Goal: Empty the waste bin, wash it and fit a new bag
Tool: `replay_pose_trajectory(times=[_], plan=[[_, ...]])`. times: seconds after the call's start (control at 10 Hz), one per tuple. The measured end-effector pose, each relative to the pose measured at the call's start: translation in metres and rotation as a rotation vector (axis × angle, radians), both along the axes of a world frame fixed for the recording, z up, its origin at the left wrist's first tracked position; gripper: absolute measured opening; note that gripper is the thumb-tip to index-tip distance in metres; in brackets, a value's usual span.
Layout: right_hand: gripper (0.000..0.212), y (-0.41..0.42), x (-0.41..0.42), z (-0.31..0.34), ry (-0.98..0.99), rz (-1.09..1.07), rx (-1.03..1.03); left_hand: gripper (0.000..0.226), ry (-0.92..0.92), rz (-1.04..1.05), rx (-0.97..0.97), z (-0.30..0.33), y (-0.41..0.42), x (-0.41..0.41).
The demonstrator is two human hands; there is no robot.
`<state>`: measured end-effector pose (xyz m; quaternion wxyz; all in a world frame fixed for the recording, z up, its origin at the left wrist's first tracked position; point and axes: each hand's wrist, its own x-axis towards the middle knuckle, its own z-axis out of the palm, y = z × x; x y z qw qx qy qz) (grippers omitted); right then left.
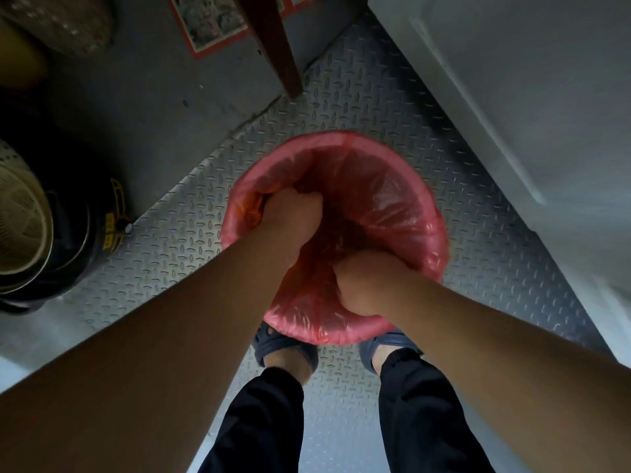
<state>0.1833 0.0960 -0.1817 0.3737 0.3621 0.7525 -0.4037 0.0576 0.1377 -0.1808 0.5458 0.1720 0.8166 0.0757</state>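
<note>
2 sandalled feet [286,349] are planted on the checker-plate floor [191,247], touching the near side of the waste bin [433,254]. Right hand [362,288] is curled on the red bag [386,199] at the near rim. Left hand [293,216] is fisted on bag film inside the left rim. A wooden leg [276,46] is seen beyond.

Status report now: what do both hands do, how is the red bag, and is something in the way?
Left hand and right hand both inside bin, gripping red bag. Bag edge folded over rim all round. Wooden leg beyond bin, not touching.
</note>
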Motion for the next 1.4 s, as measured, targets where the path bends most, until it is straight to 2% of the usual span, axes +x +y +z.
replay_pose_trajectory(times=[0.1, 0.2, 0.3, 0.4, 0.5, 0.6, 0.7, 0.8, 0.9, 1.0, 1.1, 1.2, 1.3, 1.4], plan=[[0.033, 0.002, -0.002, 0.003, -0.01, 0.019, -0.04, 0.041, -0.108, 0.159, 0.0, -0.004, 0.004, -0.001], [0.025, 0.005, -0.006, 0.021, 0.095, -0.037, 0.069, 0.03, -0.219, 0.118, 0.002, 0.003, 0.0, 0.001], [0.021, 0.009, -0.002, 0.048, 0.262, -0.181, 0.25, 0.017, -0.149, -0.164, 0.126, 0.023, -0.02, -0.004], [0.016, 0.021, 0.018, 0.072, 0.347, -0.356, 0.519, 0.018, 0.124, -0.296, 0.388, 0.057, -0.047, -0.023], [0.018, 0.037, 0.045, 0.081, 0.341, -0.613, 0.766, 0.021, 0.319, -0.159, 0.53, 0.075, -0.068, -0.044], [0.03, 0.045, 0.064, 0.074, 0.228, -0.939, 0.727, 0.036, 0.339, 0.076, 0.272, 0.068, -0.086, -0.057], [0.032, 0.043, 0.067, 0.063, 0.064, -1.354, 0.457, 0.034, 0.03, 0.353, 0.134, 0.057, -0.088, -0.06], [0.026, 0.035, 0.066, 0.053, 0.058, -1.572, 0.179, 0.021, -0.125, 0.48, 0.143, 0.058, -0.083, -0.055], [0.023, 0.027, 0.068, 0.039, 0.112, -1.641, 0.005, 0.035, -0.265, 0.676, 0.174, 0.05, -0.086, -0.054], [0.022, 0.024, 0.073, 0.028, 0.131, -1.651, -0.028, 0.06, -0.437, 0.876, 0.042, 0.04, -0.081, -0.058], [0.027, 0.022, 0.076, 0.025, 0.18, -1.623, -0.04, 0.048, -0.358, 0.888, 0.002, 0.037, -0.079, -0.061], [0.037, 0.019, 0.082, 0.035, 0.21, -1.566, -0.032, 0.023, -0.13, 0.76, -0.056, 0.046, -0.085, -0.067], [0.054, 0.007, 0.086, 0.059, 0.155, -1.51, 0.02, 0.021, 0.017, 0.413, -0.266, 0.062, -0.114, -0.075], [0.028, -0.014, 0.092, 0.094, 0.043, -1.365, 0.125, 0.037, 0.083, -0.048, -0.464, 0.096, -0.154, -0.077]])
